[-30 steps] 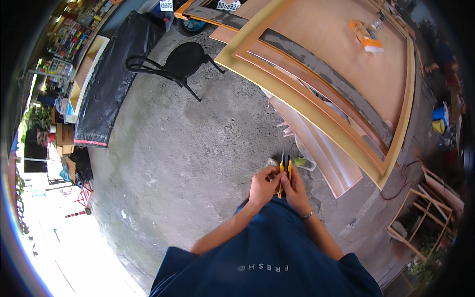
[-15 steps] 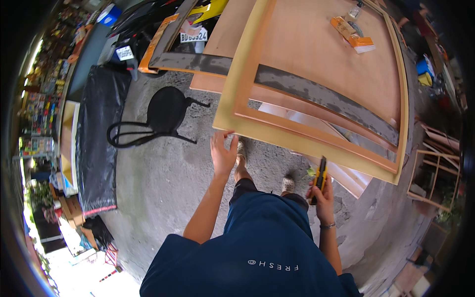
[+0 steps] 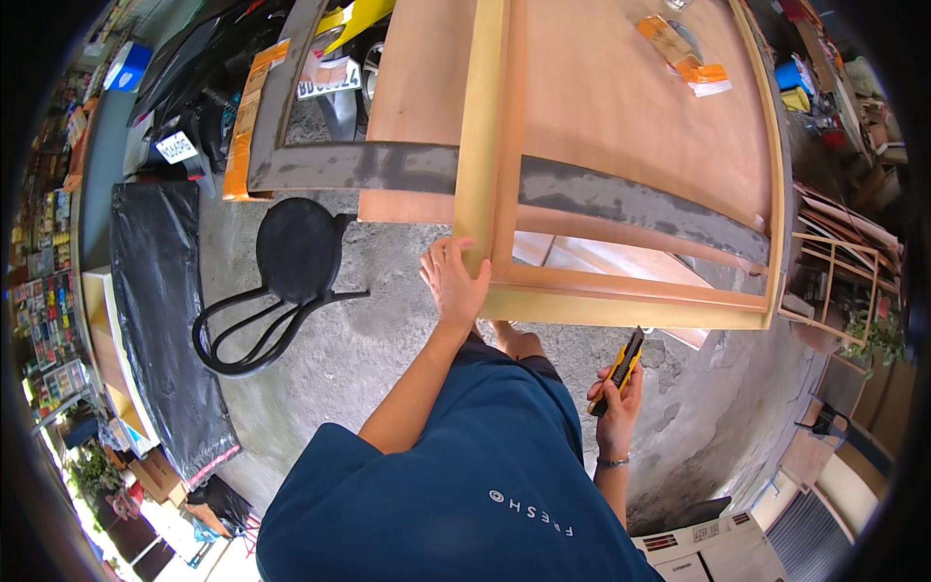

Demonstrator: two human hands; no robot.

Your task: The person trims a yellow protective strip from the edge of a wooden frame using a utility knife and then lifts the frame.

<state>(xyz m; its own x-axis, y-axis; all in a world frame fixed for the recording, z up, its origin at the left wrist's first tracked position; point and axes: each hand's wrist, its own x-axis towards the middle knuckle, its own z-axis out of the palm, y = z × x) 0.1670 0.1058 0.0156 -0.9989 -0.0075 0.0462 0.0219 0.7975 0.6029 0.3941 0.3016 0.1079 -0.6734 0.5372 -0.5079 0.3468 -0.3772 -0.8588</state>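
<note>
A wooden frame with a pale yellow edge (image 3: pixel 621 308) and an orange-brown inner border lies in front of me, over a wide sheet of light wood (image 3: pixel 630 107). My left hand (image 3: pixel 454 281) rests against the frame's near left corner, fingers stretched and thumb apart. In my right hand (image 3: pixel 618 412) is a yellow and black utility knife (image 3: pixel 621 369), its tip pointing up toward the frame's near edge without visible contact. A dark grey mottled board (image 3: pixel 621 194) crosses beneath the frame's border.
On the left, a black chair (image 3: pixel 299 250) lies on the concrete floor beside a long black-wrapped bundle (image 3: pixel 160 310). Orange-taped pieces (image 3: pixel 679 60) rest on the wood sheet. Motorbikes (image 3: pixel 208 78) stand at the far left; scrap wood (image 3: pixel 839 252) is piled at the right.
My view has shifted and turned. The left hand has moved onto the frame's corner, and the near edge now looks steeper. The knife remains in my right hand, slightly lower.
</note>
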